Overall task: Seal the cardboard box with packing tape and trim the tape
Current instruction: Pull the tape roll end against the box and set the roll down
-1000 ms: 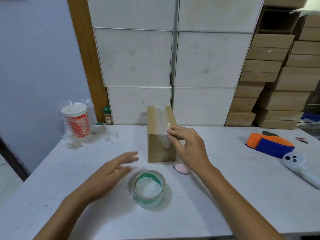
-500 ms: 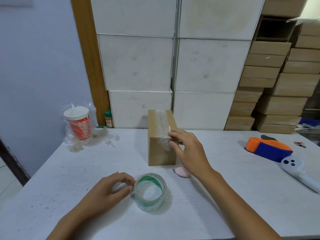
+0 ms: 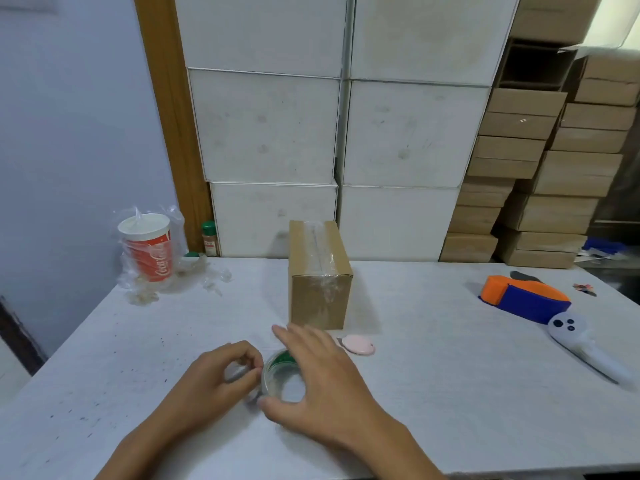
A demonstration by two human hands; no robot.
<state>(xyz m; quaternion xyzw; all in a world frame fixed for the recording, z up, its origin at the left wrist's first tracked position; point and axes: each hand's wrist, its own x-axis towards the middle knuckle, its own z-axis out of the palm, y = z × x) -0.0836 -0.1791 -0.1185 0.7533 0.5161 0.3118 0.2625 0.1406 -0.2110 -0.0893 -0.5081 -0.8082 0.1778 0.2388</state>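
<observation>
A small brown cardboard box point(image 3: 318, 299) stands on the white table point(image 3: 450, 393), with clear tape running along its top and down its near face. In front of it lies a roll of clear packing tape point(image 3: 282, 379) with a green inner core. My right hand point(image 3: 322, 375) rests over the roll, thumb at its near side, fingers spread across its top. My left hand point(image 3: 221, 379) touches the roll's left side, fingertips pinched at its edge. A small pink oval object point(image 3: 358, 344) lies just right of the roll. Neither hand touches the box.
A red and white paper cup point(image 3: 149, 247) in a plastic bag stands at the far left. An orange and blue tape dispenser point(image 3: 523, 297) and a white handled device point(image 3: 581, 344) lie at the right. Stacked white and brown boxes point(image 3: 346, 133) line the back.
My right hand left the box's taped corner and came down onto the tape roll. My left hand moved in from the left and closed its fingertips against the roll's side.
</observation>
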